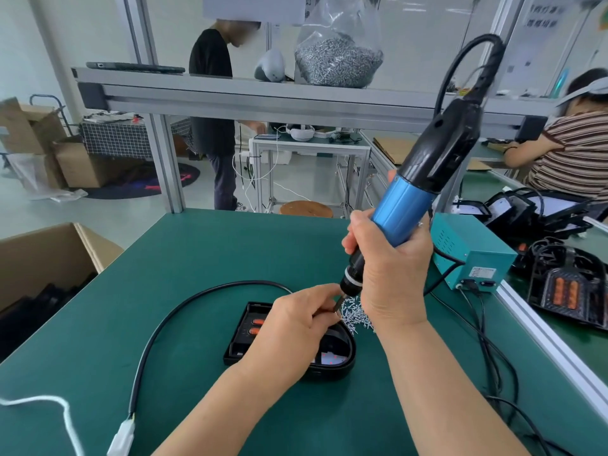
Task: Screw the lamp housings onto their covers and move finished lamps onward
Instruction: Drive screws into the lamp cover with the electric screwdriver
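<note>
The right hand (391, 268) grips the blue electric screwdriver (411, 199), which is tilted with its bit (339, 302) pointing down. The left hand (296, 327) pinches its fingertips around the bit's tip, above the black lamp housing (243, 337) lying on the green table (164, 274). Loose screws (355, 315) are heaped just beside the housing.

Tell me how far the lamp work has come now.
Done, it seems: black lamps lie piled at the right. In hand: the right hand holds the electric screwdriver; the left hand pinches at its bit, over the lamp housing, near loose screws. Left: screwing this lamp, then moving it onward.
</note>
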Action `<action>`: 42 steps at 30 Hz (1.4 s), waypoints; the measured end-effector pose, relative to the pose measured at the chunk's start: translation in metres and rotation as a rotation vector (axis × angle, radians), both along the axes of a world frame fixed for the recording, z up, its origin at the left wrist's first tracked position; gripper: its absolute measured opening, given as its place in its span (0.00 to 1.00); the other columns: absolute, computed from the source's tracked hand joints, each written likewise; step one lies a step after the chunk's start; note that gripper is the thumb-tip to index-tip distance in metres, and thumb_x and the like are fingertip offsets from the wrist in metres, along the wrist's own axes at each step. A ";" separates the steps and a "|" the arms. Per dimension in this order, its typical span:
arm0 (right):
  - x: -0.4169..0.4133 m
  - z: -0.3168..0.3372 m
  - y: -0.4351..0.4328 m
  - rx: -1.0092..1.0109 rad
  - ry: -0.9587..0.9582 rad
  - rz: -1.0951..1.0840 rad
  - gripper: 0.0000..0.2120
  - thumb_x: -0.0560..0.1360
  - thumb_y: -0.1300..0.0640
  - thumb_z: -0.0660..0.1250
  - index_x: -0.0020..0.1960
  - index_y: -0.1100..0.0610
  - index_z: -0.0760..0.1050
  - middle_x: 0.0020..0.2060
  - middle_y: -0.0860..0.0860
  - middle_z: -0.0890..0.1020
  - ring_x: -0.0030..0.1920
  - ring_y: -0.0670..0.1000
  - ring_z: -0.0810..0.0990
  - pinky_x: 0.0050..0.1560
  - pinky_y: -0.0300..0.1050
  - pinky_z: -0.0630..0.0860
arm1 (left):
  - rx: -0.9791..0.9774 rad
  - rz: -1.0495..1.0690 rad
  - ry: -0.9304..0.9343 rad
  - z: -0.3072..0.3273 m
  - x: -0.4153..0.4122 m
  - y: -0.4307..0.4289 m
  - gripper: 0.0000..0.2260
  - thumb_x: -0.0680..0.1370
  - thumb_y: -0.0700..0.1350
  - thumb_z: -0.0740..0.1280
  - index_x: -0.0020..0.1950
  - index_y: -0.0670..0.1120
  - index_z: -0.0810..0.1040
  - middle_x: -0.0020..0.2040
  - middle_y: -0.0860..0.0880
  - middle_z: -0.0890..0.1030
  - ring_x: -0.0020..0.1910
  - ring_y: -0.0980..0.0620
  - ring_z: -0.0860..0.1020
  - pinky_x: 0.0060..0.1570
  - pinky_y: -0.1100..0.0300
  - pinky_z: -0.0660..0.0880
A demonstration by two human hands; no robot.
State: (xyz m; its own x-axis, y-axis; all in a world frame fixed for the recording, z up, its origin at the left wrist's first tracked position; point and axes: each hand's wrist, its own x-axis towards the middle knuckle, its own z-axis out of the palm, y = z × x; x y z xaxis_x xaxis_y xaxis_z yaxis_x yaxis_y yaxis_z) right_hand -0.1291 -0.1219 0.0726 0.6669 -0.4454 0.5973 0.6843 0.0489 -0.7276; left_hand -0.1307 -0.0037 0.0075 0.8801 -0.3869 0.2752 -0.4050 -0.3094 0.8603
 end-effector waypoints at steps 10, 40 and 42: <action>0.000 0.001 -0.001 0.011 0.007 0.017 0.21 0.70 0.61 0.71 0.42 0.31 0.79 0.31 0.45 0.78 0.29 0.45 0.78 0.33 0.38 0.76 | -0.103 0.067 0.072 -0.008 0.000 0.004 0.18 0.77 0.41 0.71 0.50 0.67 0.79 0.45 0.63 0.82 0.48 0.63 0.79 0.46 0.76 0.70; 0.000 0.003 -0.001 0.079 0.002 0.048 0.21 0.71 0.62 0.70 0.40 0.33 0.80 0.30 0.45 0.77 0.28 0.46 0.76 0.33 0.41 0.76 | -0.333 -0.015 0.230 -0.015 0.008 0.002 0.16 0.78 0.31 0.66 0.54 0.52 0.81 0.43 0.49 0.86 0.43 0.55 0.83 0.44 0.70 0.75; 0.001 0.002 -0.001 0.042 -0.004 0.041 0.21 0.71 0.61 0.70 0.41 0.32 0.80 0.30 0.45 0.78 0.29 0.45 0.77 0.33 0.40 0.76 | -0.326 -0.015 0.253 -0.014 0.007 0.002 0.15 0.78 0.32 0.66 0.55 0.52 0.81 0.44 0.50 0.86 0.43 0.56 0.83 0.42 0.70 0.75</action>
State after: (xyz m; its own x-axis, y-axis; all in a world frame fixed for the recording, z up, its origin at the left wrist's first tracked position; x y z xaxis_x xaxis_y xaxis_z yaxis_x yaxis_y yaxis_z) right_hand -0.1284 -0.1225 0.0744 0.6830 -0.4424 0.5812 0.6837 0.1074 -0.7218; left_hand -0.1241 -0.0015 -0.0061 0.9306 -0.3286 0.1615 -0.1709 0.0003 0.9853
